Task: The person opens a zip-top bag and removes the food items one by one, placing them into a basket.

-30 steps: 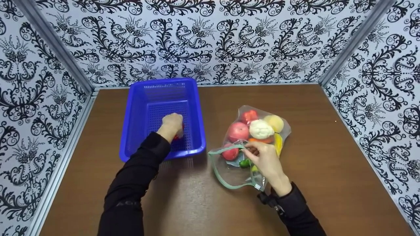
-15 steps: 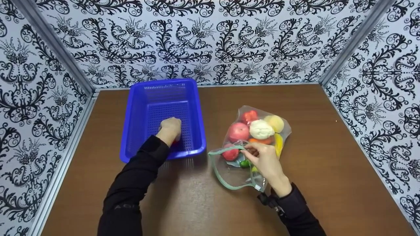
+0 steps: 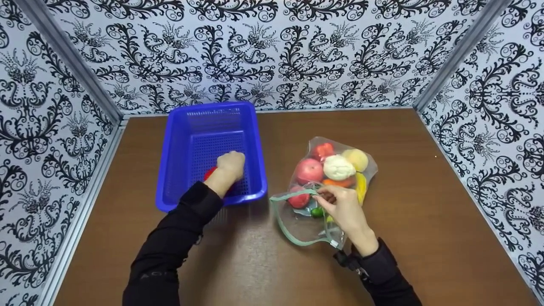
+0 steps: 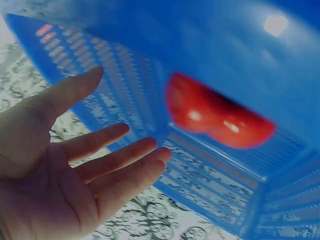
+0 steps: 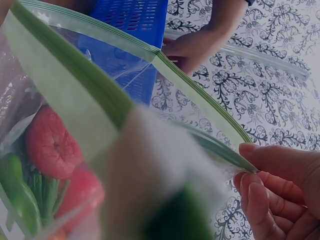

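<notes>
Nearest, our right hand pinches the bag by its rim, with produce inside, mostly beyond our fingers. Farther off, our left hand, fingers spread and grasping nothing, has shifted rightward inside the basket; the red pepper now shows left of that wrist, so it seems released there, outside the bag.

Soft light, pale glare on the table, bright spot on blue basket, right-wrist foreground blurred
</notes>
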Tool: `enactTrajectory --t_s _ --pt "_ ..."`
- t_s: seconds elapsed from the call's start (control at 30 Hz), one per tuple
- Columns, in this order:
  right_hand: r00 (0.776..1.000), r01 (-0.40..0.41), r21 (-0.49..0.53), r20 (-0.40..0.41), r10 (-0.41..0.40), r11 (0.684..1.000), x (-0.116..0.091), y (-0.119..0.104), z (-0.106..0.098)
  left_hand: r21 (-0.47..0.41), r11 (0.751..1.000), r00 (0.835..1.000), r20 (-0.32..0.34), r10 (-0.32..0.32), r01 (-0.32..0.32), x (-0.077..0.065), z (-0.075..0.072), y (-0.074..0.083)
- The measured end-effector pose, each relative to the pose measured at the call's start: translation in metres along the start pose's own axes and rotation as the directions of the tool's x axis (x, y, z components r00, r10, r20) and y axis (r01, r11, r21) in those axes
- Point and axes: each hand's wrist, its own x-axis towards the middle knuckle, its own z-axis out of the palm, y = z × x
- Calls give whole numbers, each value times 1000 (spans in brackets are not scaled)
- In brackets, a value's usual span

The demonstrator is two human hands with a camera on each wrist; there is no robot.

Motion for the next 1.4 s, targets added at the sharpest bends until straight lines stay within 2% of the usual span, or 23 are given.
enactTrajectory --t_s 0.1,0.17,0.27,0.33,0.43,0.5,0.57,0.63,0.73,0.77,0.8,0.9,0.97,1.07,1.2,1.3,1.4 --pt "1000 -3 2 -1 3 1000 1 1 0 -17 999 996 -86 38 -40 -6 0 9" --pt "1000 -8 8 -3 8 1000 1 1 0 -23 997 986 -151 68 -72 -11 -1 15" --pt "1000 -15 16 -8 15 1000 2 2 0 -48 990 957 -266 114 -131 -21 -3 25" --pt "1000 -19 17 -11 19 1000 2 2 -1 -65 982 926 -348 143 -176 -28 -5 31" --pt "1000 -21 17 -10 22 1000 3 1 -1 -67 968 865 -465 186 -244 -40 -6 40" --pt "1000 -21 19 -10 21 1000 4 1 -2 -57 957 817 -536 212 -285 -49 -5 45" --pt "1000 -20 21 -11 20 1000 4 2 -2 -48 942 760 -604 238 -332 -59 -4 49" --pt "1000 -19 22 -13 19 1000 4 2 -2 -43 924 696 -672 255 -380 -68 0 55" --pt "1000 -21 20 -13 22 1000 4 4 -2 -25 895 607 -743 281 -445 -78 7 63" --pt "1000 -23 21 -12 23 1000 4 4 -2 -16 886 582 -759 291 -464 -82 10 66" --pt "1000 -26 21 -11 26 999 4 4 -2 -12 877 564 -770 298 -480 -84 13 69" --pt "999 -33 26 -8 34 999 5 5 -2 -1 841 525 -782 337 -541 -92 21 79" --pt "999 -37 29 -6 37 999 6 5 -2 -1 817 509 -783 358 -576 -96 27 84" --pt "999 -46 30 -4 46 998 7 6 -2 -12 789 504 -775 381 -614 -99 38 92" --pt "999 -53 28 1 53 998 6 7 -3 -41 771 529 -750 397 -635 -101 52 102" --pt "998 -57 27 5 57 998 6 7 -3 -65 765 556 -727 403 -640 -99 63 109" --pt "998 -62 27 7 62 998 6 8 -2 -72 772 584 -700 412 -631 -96 73 115"
